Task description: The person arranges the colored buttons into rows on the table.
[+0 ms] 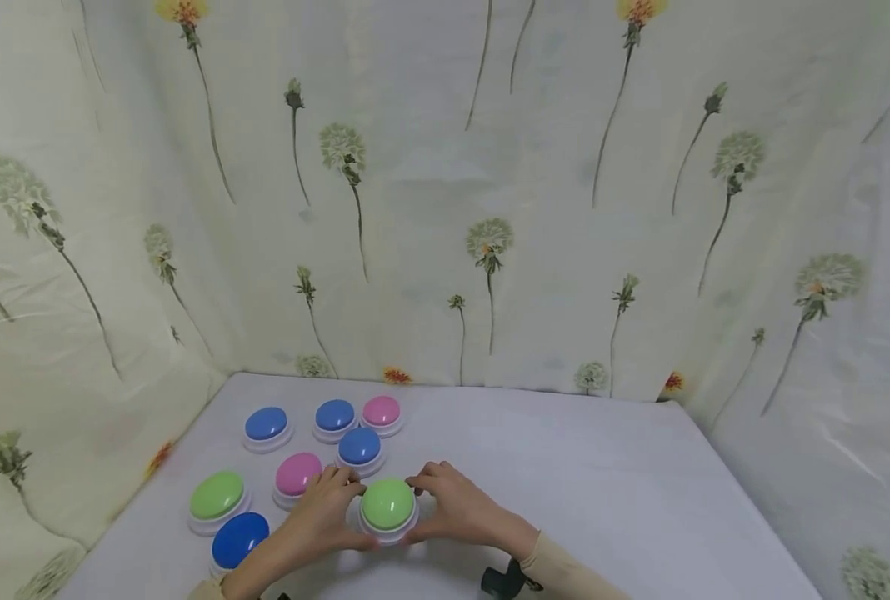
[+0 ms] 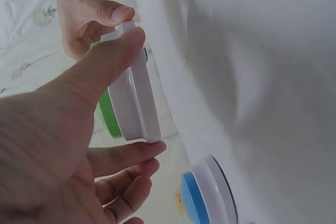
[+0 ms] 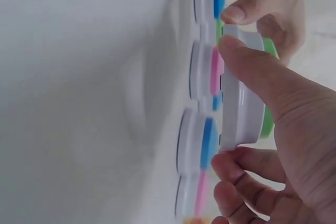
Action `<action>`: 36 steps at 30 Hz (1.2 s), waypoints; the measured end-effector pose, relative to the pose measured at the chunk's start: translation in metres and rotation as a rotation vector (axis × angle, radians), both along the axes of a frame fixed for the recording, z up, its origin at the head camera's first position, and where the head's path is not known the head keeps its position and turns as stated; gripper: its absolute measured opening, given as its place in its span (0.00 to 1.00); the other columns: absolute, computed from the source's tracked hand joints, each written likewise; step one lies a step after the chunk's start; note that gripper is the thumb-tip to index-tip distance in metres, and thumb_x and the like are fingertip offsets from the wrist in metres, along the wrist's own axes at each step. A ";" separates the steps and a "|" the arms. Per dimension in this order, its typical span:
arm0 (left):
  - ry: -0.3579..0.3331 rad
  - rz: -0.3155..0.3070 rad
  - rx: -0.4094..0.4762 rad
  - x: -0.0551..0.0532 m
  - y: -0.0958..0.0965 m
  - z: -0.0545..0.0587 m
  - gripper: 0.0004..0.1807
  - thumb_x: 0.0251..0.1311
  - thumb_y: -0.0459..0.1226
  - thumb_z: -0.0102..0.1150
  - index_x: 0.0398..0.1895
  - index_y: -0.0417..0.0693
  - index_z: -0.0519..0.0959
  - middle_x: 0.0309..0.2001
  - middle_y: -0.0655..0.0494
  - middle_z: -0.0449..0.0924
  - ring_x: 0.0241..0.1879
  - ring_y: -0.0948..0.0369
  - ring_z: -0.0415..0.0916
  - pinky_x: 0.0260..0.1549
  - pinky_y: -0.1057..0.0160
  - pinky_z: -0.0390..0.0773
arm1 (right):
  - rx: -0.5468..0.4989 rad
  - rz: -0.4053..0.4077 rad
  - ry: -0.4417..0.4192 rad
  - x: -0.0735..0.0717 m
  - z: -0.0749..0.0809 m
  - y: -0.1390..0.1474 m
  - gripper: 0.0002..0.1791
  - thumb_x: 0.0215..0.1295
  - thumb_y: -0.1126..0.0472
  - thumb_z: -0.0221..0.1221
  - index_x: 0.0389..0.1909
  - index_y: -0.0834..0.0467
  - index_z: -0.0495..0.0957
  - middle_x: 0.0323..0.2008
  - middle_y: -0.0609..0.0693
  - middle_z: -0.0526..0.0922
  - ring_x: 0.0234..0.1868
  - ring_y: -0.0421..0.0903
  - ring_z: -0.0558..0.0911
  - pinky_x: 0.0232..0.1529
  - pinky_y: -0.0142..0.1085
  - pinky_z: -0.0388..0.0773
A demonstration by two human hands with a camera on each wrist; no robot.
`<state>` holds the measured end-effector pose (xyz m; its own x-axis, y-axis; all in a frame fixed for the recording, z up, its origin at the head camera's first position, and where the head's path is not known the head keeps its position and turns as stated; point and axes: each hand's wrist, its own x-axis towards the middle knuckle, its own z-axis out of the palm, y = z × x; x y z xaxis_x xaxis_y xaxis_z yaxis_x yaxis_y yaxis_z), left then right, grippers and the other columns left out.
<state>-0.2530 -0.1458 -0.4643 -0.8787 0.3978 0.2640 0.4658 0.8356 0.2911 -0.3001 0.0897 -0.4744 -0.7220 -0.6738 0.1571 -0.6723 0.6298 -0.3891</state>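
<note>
Cream-coloured cloth sleeves (image 1: pixel 576 568) come in at the near edge, the left one mostly cut off. Beside the right wrist, a dark, rounded device (image 1: pixel 502 582) is cut off by the near edge, so its full shape is hard to make out.

Between the hands, near the middle of the white tabletop (image 1: pixel 580 475), is a round push button with a glossy green dome and a white plastic base (image 1: pixel 388 505). It is held just above the surface. The left hand (image 1: pixel 325 512) pinches the left part of its rim, thumb on the near side and index finger on the far side; the right hand (image 1: pixel 460 504) mirrors this on the right. The other fingers of both hands curl loosely, partly hidden in the head view. Small dark marks show along the base's underside in the right wrist view.

To the left stand more white-based domed buttons: a green one (image 1: pixel 217 495); a deep blue one nearest (image 1: pixel 240 540), its base partly covered by the left forearm; and a pink one (image 1: pixel 298 473), partly behind the left hand. Farther off are a lone blue one (image 1: pixel 266 423) and a close cluster of two blue (image 1: pixel 335 415) and one pink (image 1: pixel 381 411); whether their bases touch I cannot tell. Pale cloth printed with dandelions (image 1: pixel 415 317) hangs behind, its top cut off.
</note>
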 end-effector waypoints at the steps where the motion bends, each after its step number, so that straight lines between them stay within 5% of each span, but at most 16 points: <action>1: 0.000 -0.007 0.002 -0.002 0.005 0.001 0.39 0.27 0.63 0.68 0.40 0.45 0.80 0.41 0.55 0.71 0.43 0.57 0.64 0.41 0.51 0.66 | -0.002 -0.007 0.000 0.000 0.001 0.005 0.44 0.33 0.24 0.59 0.52 0.44 0.74 0.40 0.37 0.73 0.42 0.36 0.69 0.42 0.32 0.71; 20: 0.056 -0.089 0.008 -0.033 0.070 0.008 0.37 0.29 0.60 0.70 0.41 0.43 0.79 0.41 0.54 0.73 0.41 0.59 0.65 0.38 0.58 0.69 | -0.024 -0.093 0.072 -0.010 0.011 0.073 0.43 0.35 0.29 0.62 0.52 0.50 0.74 0.41 0.41 0.73 0.42 0.41 0.70 0.39 0.34 0.71; 27: -0.018 -0.086 0.064 -0.048 0.088 0.012 0.37 0.30 0.56 0.72 0.44 0.42 0.78 0.43 0.53 0.72 0.42 0.58 0.65 0.38 0.59 0.70 | -0.027 -0.110 0.056 -0.023 0.013 0.088 0.42 0.38 0.33 0.65 0.54 0.52 0.73 0.40 0.41 0.73 0.42 0.42 0.70 0.39 0.35 0.71; 36: -0.135 -0.067 0.143 -0.075 0.101 0.003 0.38 0.33 0.54 0.72 0.48 0.41 0.76 0.46 0.50 0.70 0.44 0.57 0.64 0.41 0.56 0.71 | -0.018 -0.122 0.037 -0.044 0.010 0.099 0.40 0.40 0.35 0.65 0.54 0.53 0.73 0.39 0.41 0.72 0.40 0.39 0.71 0.36 0.33 0.70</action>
<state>-0.3277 -0.0445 -0.4616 -0.8825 0.4238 0.2039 0.4681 0.7495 0.4681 -0.3445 0.1890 -0.4646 -0.7919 -0.5783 0.1961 -0.6052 0.7008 -0.3776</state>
